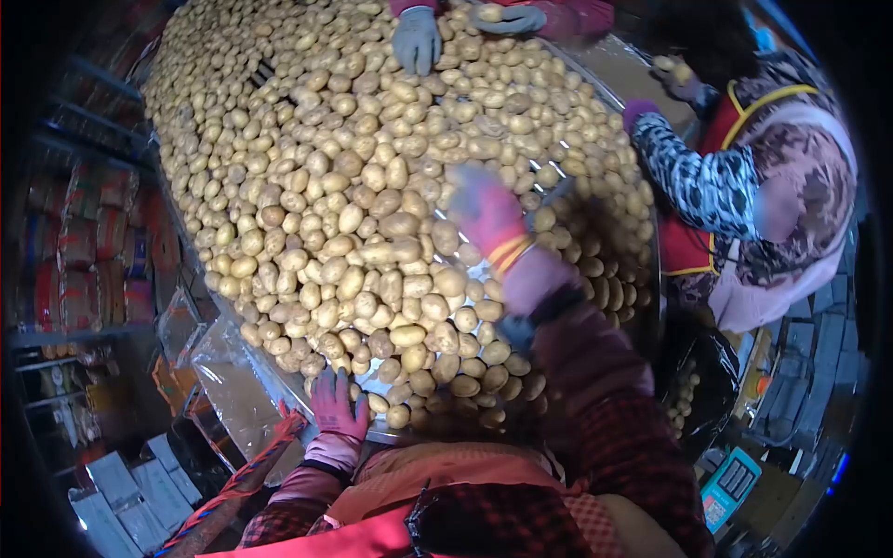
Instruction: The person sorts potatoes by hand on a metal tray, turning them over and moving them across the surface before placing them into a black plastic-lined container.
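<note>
Potatoes cover a wide metal table, with bits of its surface showing between them near the front. My left hand, in a pink and grey glove, rests at the table's front edge against the nearest potatoes, its fingers spread and nothing in them. Over the middle right of the potatoes is my right hand, gloved in pink and grey with a yellow band at the wrist. Motion smears its fingers, and whether it holds a potato cannot be made out.
Across the table, a co-worker's two gloved hands are among the potatoes, one with a potato. Another co-worker stands at the right edge, holding potatoes. A black bag of potatoes is at the lower right; stacked sacks stand at the left.
</note>
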`<control>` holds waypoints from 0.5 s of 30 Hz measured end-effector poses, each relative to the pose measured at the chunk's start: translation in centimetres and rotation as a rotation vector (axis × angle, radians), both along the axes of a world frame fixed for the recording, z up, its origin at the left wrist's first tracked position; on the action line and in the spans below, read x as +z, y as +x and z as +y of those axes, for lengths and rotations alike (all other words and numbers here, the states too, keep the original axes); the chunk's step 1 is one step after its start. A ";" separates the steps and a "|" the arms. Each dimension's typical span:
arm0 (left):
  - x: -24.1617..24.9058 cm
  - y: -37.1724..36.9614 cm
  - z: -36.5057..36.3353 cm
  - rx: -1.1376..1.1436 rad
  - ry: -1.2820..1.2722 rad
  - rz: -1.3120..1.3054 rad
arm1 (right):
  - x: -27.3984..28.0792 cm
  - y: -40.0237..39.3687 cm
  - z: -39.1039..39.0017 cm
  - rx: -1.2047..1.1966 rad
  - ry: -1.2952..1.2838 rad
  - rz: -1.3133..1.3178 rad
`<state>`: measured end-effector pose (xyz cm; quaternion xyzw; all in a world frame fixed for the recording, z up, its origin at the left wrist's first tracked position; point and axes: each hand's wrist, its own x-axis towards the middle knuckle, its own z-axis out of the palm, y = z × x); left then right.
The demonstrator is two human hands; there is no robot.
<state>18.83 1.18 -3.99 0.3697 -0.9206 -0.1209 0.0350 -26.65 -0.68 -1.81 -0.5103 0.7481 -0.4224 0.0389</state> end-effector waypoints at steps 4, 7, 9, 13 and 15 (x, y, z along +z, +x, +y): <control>0.5 -0.4 0.0 0.005 0.014 -0.016 | -3.9 -13.0 -4.0 -0.263 0.243 0.669; 0.7 -0.3 -0.5 0.041 0.030 -0.043 | 0.2 -14.6 -7.9 -0.095 0.674 0.288; 0.5 -0.5 -0.5 0.051 0.043 -0.031 | 2.1 -13.8 -8.9 -0.103 0.856 0.365; 0.1 -0.2 -0.3 0.084 0.027 -0.028 | 1.3 -12.6 -9.3 -0.075 0.893 0.399; 0.4 0.0 -0.1 0.100 0.023 -0.023 | -0.8 -10.8 -8.2 -0.019 0.643 0.249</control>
